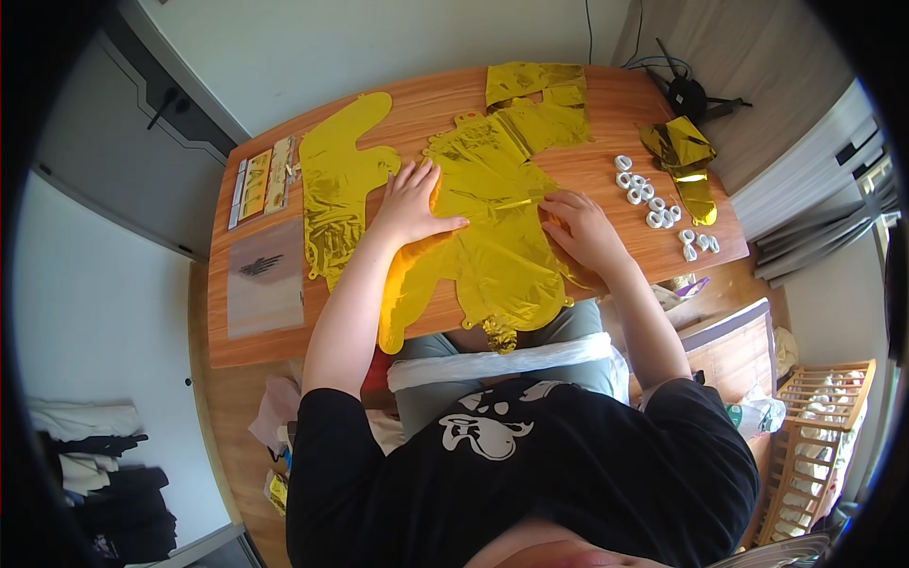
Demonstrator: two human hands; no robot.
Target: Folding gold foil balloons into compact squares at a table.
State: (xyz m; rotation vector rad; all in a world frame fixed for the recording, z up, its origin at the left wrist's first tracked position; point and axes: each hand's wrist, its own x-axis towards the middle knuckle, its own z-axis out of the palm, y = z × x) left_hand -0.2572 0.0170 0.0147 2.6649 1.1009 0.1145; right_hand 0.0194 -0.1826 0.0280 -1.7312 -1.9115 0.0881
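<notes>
A flat gold foil balloon lies in the middle of the wooden table, its lower end by the front edge. My left hand rests on its left side with fingers stretched out and thumb apart. At the balloon's right side my right hand touches the foil, fingers bent and apart from the thumb; its underside is hidden. Orange tints show in the foil near both hands. Left of it lies a second flat gold foil balloon, shaped with a curved arm. More gold foil spreads at the back.
Several white ribbon rolls sit at the table's right, beside another gold foil piece. A black stand-like device is at the back right corner. At the left lie a printed card pack and a clear plastic bag with dark pieces.
</notes>
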